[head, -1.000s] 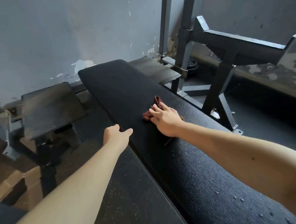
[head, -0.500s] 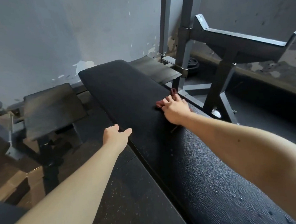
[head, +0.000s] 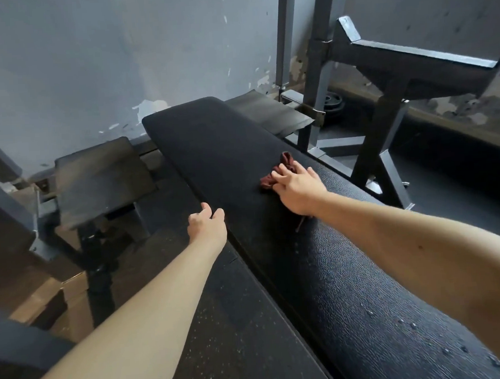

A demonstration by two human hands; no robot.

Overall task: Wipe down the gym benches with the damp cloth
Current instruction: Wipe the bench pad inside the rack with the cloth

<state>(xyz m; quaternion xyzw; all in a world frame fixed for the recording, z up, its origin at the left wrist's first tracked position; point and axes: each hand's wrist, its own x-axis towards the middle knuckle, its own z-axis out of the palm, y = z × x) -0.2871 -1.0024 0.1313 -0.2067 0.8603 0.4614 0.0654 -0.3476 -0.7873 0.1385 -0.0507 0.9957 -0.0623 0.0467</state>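
Observation:
A long black padded bench (head: 211,145) runs from the lower right to the wall. A dark red cloth (head: 274,176) lies bunched on the pad near its right edge. My right hand (head: 298,189) presses flat on the cloth with its fingers spread, covering most of it. My left hand (head: 207,225) rests at the bench's left edge, fingers loosely curled, holding nothing. Water drops dot the pad in the near right corner.
A dark metal rack (head: 394,72) with uprights stands right of the bench. A small square pad on a frame (head: 102,180) sits to the left. A weight plate (head: 334,102) lies by the wall. Speckled rubber flooring (head: 222,323) lies below.
My right hand slid the cloth toward the right edge of the pad, then back left a little. My left hand stayed at the bench's left edge.

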